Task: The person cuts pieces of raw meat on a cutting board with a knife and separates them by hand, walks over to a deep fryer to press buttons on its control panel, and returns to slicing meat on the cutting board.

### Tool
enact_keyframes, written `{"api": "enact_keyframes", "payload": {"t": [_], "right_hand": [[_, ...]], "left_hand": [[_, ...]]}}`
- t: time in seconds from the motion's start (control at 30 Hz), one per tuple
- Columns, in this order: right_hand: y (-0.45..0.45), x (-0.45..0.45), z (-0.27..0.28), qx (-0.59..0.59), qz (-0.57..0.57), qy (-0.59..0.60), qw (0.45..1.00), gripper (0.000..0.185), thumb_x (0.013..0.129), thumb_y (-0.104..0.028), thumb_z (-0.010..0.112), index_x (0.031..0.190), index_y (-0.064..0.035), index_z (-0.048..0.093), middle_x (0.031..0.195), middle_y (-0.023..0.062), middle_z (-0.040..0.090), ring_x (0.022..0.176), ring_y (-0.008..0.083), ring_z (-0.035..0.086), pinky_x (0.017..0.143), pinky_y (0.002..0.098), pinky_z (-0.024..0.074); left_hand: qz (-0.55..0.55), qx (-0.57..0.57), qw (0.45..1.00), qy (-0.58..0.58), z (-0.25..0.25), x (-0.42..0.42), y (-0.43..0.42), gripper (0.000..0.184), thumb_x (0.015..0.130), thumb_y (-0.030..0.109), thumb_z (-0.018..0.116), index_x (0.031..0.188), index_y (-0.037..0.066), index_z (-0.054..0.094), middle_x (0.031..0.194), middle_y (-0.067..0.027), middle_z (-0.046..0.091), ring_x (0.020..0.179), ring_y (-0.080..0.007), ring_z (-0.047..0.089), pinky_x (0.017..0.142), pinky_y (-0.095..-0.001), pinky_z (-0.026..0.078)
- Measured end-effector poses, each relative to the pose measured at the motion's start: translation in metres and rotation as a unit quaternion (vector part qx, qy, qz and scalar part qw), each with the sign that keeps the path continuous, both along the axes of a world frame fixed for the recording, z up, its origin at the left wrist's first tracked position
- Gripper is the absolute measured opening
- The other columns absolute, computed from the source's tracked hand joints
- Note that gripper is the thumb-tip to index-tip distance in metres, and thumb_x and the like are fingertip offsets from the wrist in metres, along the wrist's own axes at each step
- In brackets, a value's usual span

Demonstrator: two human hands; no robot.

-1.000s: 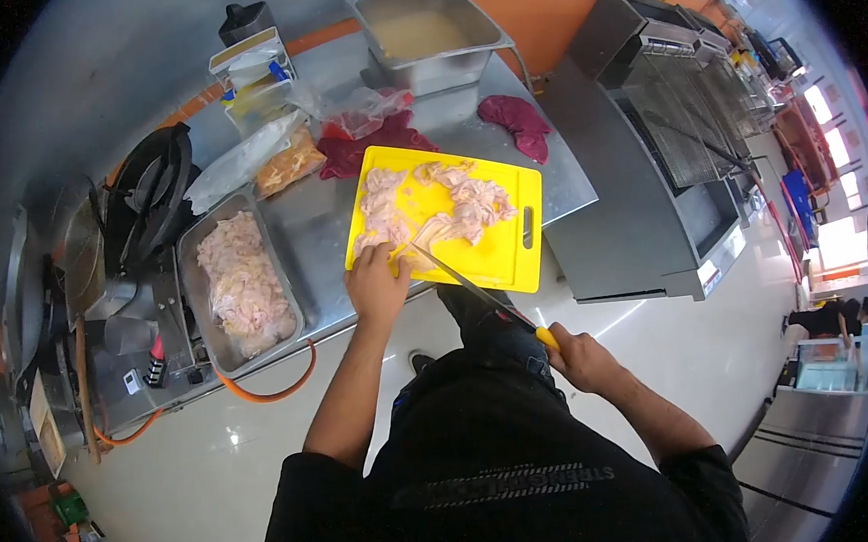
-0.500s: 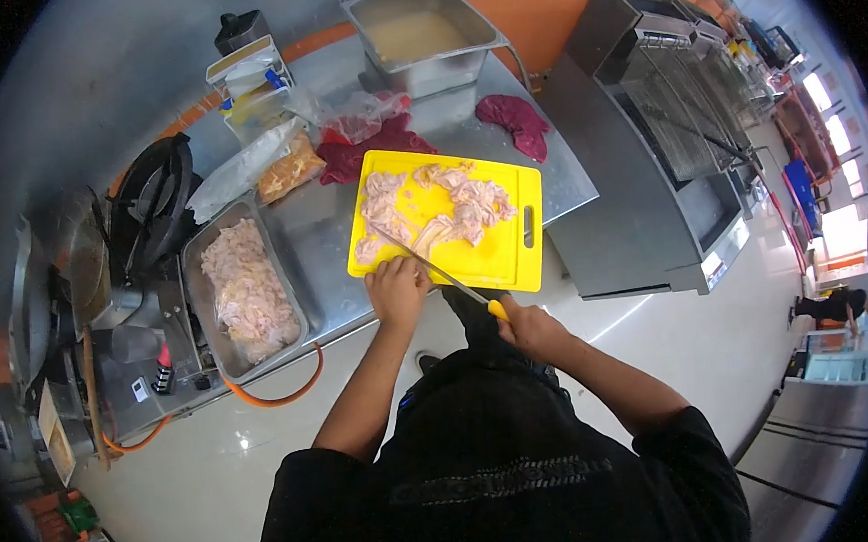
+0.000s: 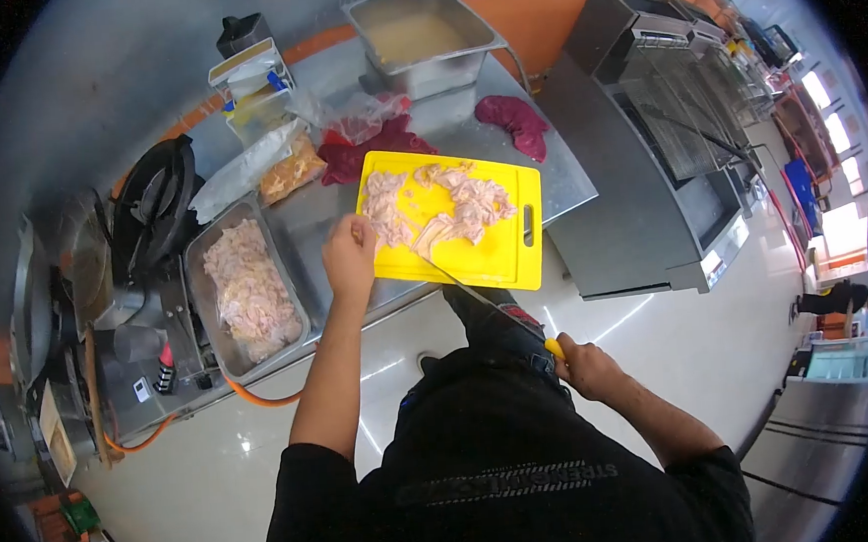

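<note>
Right hand (image 3: 587, 369) is grasping yellow-handled steel knife (image 3: 470, 291), tip pointing toward pale-pink raw meat (image 3: 386, 209) on rectangular yellow board (image 3: 498, 264) overhanging tabletop's (image 3: 307, 229) front edge; left hand (image 3: 351, 256), nearer, is showing curled fingers, grip indeterminable.

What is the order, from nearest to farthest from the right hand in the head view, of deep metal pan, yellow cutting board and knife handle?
1. Knife handle: held in the right hand.
2. Yellow cutting board: ahead, to the left.
3. Deep metal pan: beyond the board.
</note>
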State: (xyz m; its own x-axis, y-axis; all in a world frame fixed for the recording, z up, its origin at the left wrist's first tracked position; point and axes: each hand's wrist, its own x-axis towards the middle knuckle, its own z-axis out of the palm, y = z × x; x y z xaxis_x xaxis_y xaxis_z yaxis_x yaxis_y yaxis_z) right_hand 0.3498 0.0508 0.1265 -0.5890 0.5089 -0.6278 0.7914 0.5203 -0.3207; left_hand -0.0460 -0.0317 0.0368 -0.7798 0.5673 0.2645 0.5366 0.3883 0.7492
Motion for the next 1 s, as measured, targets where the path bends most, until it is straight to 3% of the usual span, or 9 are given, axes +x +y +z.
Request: {"api": "enact_keyframes", "payload": {"t": [0.1,0.2,0.27,0.3,0.37,0.47,0.83,1.0], "right_hand": [[-0.002,0.004,0.004,-0.001,-0.01,0.022,1.0,0.03,0.098,-0.028,0.053,0.114,-0.0051,0.043,0.083,0.0289,0.066,0.083,0.0474,0.067,0.072,0.0573,0.0522],[-0.002,0.001,0.007,-0.012,-0.044,0.085,0.995,0.031,0.097,-0.027,0.053,0.117,-0.0046,0.045,0.082,0.03,0.065,0.083,0.0477,0.066,0.073,0.0576,0.0516],[-0.002,-0.006,0.001,0.002,-0.049,0.088,0.995,0.033,0.097,-0.027,0.053,0.119,-0.0046,0.046,0.082,0.0302,0.065,0.082,0.0479,0.066,0.073,0.0578,0.0514],[-0.001,-0.011,-0.003,0.016,-0.053,0.089,0.995,0.034,0.096,-0.027,0.054,0.121,-0.0046,0.046,0.081,0.0304,0.065,0.082,0.0481,0.066,0.073,0.058,0.0512],[0.002,-0.02,-0.011,0.015,-0.052,0.093,0.994,0.036,0.096,-0.027,0.054,0.123,-0.0052,0.046,0.082,0.0303,0.066,0.081,0.0483,0.066,0.073,0.0582,0.051],[0.004,-0.026,-0.02,0.018,-0.044,0.103,0.994,0.039,0.096,-0.028,0.055,0.126,-0.0065,0.047,0.081,0.0301,0.066,0.08,0.0486,0.066,0.073,0.0584,0.0509],[0.008,-0.03,-0.018,0.005,-0.026,0.043,0.999,0.041,0.098,-0.03,0.052,0.131,-0.0078,0.043,0.083,0.029,0.067,0.082,0.0476,0.067,0.074,0.0567,0.0527],[0.002,-0.048,-0.031,-0.015,-0.042,0.085,0.995,0.041,0.096,-0.027,0.054,0.129,-0.0045,0.043,0.085,0.0292,0.066,0.082,0.0474,0.067,0.074,0.0559,0.0535]], "left_hand": [[-0.014,0.059,0.998,0.021,0.009,-0.011,0.018,0.013,0.081,0.01,0.07,0.092,0.003,0.067,0.087,-0.015,0.068,0.076,-0.034,0.066,0.071,-0.0432,0.052],[-0.065,-0.009,0.994,0.091,0.006,-0.011,0.027,0.017,0.081,0.01,0.069,0.097,0.005,0.068,0.097,-0.0151,0.068,0.086,-0.0333,0.066,0.076,-0.0444,0.052],[-0.035,-0.028,0.964,0.263,0.012,0.008,0.028,0.017,0.082,0.013,0.068,0.098,0.007,0.069,0.101,-0.0135,0.067,0.093,-0.0338,0.065,0.079,-0.0453,0.052],[-0.038,-0.028,0.963,0.264,0.01,0.017,0.028,0.017,0.082,0.013,0.068,0.098,0.007,0.069,0.101,-0.0135,0.067,0.093,-0.0338,0.065,0.079,-0.0453,0.052],[-0.111,-0.095,0.978,0.149,0.004,0.035,0.026,0.018,0.082,0.018,0.07,0.097,0.008,0.069,0.1,-0.0116,0.066,0.093,-0.0341,0.064,0.079,-0.0454,0.052],[-0.132,-0.124,0.975,0.129,-0.009,0.057,0.023,0.02,0.081,0.022,0.071,0.095,0.008,0.069,0.095,-0.0112,0.065,0.09,-0.0336,0.064,0.079,-0.0464,0.052],[-0.121,-0.156,0.971,0.135,-0.019,0.055,0.027,0.015,0.083,0.022,0.071,0.089,0.008,0.071,0.088,-0.0092,0.067,0.087,-0.0308,0.064,0.075,-0.0456,0.049],[-0.117,-0.118,0.972,0.165,-0.031,0.054,0.03,0.01,0.077,0.016,0.072,0.084,0.009,0.07,0.083,-0.0066,0.066,0.081,-0.0286,0.065,0.074,-0.0457,0.048]]}}
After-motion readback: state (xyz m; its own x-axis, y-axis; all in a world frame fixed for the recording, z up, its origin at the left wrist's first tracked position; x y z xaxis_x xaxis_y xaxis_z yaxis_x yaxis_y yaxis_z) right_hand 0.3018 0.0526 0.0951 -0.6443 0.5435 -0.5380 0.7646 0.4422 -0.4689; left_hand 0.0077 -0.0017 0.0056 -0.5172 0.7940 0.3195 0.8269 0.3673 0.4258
